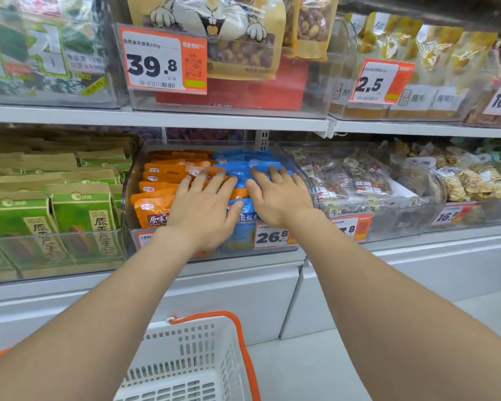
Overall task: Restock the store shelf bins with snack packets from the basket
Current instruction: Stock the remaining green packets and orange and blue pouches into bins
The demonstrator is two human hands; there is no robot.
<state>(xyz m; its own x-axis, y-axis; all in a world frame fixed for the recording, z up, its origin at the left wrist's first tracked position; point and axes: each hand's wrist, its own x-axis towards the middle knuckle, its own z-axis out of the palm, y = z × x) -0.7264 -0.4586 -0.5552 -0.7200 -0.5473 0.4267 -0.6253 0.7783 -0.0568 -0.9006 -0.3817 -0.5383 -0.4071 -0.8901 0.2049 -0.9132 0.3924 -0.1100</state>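
Both hands flat, fingers straight and spread, gripping nothing. Left hand [206,204] pressed on seam where orange packets [162,175] met blue packets [243,166]. Right hand [278,198] just beside it, on blue row. Packets lay under palms, inside clear bin [128,198]. Basket [191,357] sat well below wrists; contents could not be told.

Judged step: settling stack. To do well:
- press evenly
- ease rows back toward fingertips
- hold each colour to own column
- avoid crushing contents or tipping front packet over bin's lip
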